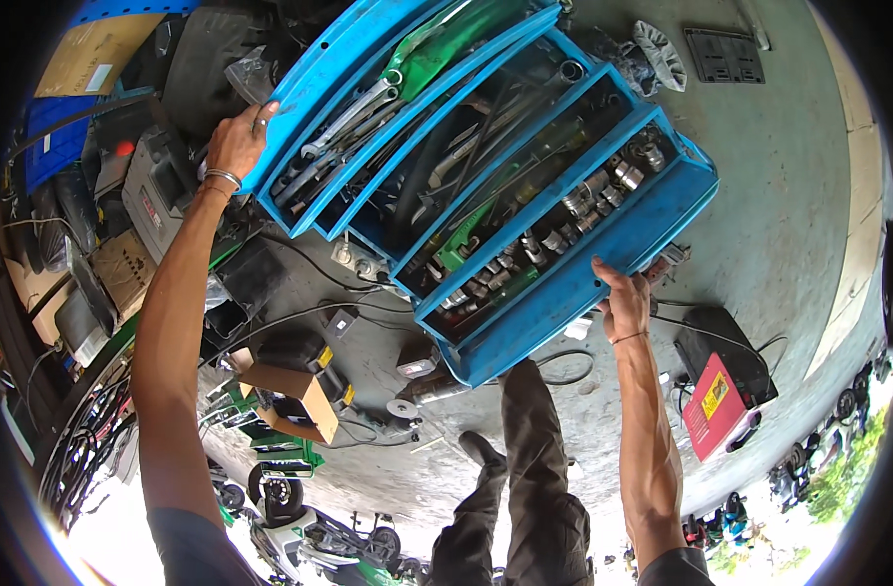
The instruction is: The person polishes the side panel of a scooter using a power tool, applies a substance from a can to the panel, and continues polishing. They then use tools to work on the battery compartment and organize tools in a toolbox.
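A blue metal cantilever toolbox [574,313] stands spread open before me, its long trays fanned out. My left hand [239,145] is closed on the toolbox's far left edge, fingers over the rim. At the near right, my right hand [623,301] grips the edge of the opposite panel, thumb on top and fingers mostly hidden beneath. Spanners [354,119] and a green pouch-like thing [437,51] lie in the far compartments. Several sockets [585,195] fill the nearest tray, beside a green piece [460,240]. Dark long tools in the middle trays are hard to make out.
An open cardboard box [310,396] and what looks like an angle grinder [404,408] lie on the floor near my feet. Cables trail around them. A red box [712,415] stands at the right. Cases and cartons [124,269] crowd the left; a black tray [723,56] lies far right.
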`<state>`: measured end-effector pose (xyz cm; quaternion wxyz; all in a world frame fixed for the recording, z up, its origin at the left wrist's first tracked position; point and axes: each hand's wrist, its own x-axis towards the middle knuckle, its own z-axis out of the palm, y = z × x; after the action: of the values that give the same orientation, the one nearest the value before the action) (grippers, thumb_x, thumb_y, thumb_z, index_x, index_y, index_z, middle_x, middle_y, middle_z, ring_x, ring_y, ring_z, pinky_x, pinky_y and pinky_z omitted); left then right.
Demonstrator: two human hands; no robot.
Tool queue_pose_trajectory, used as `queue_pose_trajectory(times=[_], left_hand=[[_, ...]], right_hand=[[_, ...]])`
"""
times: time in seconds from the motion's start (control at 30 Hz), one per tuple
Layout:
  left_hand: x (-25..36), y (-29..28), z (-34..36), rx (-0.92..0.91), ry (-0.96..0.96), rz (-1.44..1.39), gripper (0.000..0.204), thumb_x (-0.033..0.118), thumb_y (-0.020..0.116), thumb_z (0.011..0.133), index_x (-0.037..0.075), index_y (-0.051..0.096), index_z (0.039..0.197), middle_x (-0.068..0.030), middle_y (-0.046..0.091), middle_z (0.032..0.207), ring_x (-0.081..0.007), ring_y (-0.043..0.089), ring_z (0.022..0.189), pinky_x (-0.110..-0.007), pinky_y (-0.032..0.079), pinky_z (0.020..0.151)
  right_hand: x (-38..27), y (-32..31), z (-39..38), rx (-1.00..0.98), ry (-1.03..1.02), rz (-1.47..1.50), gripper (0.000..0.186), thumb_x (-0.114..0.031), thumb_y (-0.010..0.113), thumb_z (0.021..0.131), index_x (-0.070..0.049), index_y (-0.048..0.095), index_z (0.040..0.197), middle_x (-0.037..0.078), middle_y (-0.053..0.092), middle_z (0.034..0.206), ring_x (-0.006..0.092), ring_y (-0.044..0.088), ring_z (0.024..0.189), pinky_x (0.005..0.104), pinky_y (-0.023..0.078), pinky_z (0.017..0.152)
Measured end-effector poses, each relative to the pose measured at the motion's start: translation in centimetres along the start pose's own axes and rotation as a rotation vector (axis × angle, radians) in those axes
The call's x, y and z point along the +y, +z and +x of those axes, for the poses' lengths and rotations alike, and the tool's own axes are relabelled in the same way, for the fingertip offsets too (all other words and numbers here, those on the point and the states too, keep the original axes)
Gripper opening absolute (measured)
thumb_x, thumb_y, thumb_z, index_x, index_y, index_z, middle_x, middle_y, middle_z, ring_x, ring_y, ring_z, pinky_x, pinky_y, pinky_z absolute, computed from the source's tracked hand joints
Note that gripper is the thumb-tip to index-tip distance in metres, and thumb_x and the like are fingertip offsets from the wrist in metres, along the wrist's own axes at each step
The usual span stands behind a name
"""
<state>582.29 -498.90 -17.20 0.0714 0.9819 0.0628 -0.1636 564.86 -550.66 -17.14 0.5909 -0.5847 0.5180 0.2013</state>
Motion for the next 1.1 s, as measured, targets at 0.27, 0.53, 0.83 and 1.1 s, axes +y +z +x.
queue_pose_trajectory(times=[0.27, 0.53, 0.83, 1.1], left_hand=[[3.4, 4.3, -7.3, -0.061, 0.088, 0.117, 0.021, 0.027, 0.051, 0.097, 0.012, 0.064, 0.105, -0.0255, 0.066, 0.079, -0.0462, 0.064, 0.075, -0.057, 0.051, 0.067], [10.2, 3.4, -8.9, -0.233, -0.033, 0.186, 0.050, 0.050, 0.053, 0.096, 0.006, 0.054, 0.121, -0.0266, 0.068, 0.088, -0.0470, 0.066, 0.087, -0.057, 0.052, 0.074], [7.5, 5.6, -8.2, -0.242, -0.012, 0.339, 0.034, 0.032, 0.071, 0.084, 0.002, 0.067, 0.100, -0.0267, 0.068, 0.104, -0.0444, 0.064, 0.101, -0.051, 0.051, 0.086], [9.3, 6.3, -9.5, -0.141, -0.001, 0.461, 0.034, 0.028, 0.066, 0.084, 0.001, 0.068, 0.104, -0.0262, 0.067, 0.107, -0.0427, 0.064, 0.104, -0.050, 0.051, 0.090]], right_hand=[[2.6, -0.5, 1.0, 0.017, -0.081, -0.024, 0.032, -0.010, 0.073, 0.078, 0.004, 0.066, 0.106, 0.009, 0.070, 0.097, 0.0190, 0.062, 0.085, 0.0332, 0.048, 0.079], [6.6, -1.1, 4.7, 0.152, -0.290, -0.132, 0.031, -0.010, 0.073, 0.081, 0.005, 0.062, 0.106, 0.012, 0.069, 0.100, 0.0203, 0.063, 0.089, 0.0351, 0.051, 0.079], [3.3, -0.2, 3.5, 0.039, -0.201, -0.250, 0.034, -0.018, 0.072, 0.081, -0.001, 0.068, 0.110, 0.013, 0.071, 0.105, 0.0216, 0.066, 0.096, 0.0357, 0.051, 0.084], [5.8, -1.6, 5.3, -0.019, -0.314, -0.229, 0.033, -0.021, 0.073, 0.079, 0.004, 0.072, 0.100, 0.016, 0.071, 0.085, 0.0214, 0.068, 0.079, 0.0377, 0.051, 0.072]])
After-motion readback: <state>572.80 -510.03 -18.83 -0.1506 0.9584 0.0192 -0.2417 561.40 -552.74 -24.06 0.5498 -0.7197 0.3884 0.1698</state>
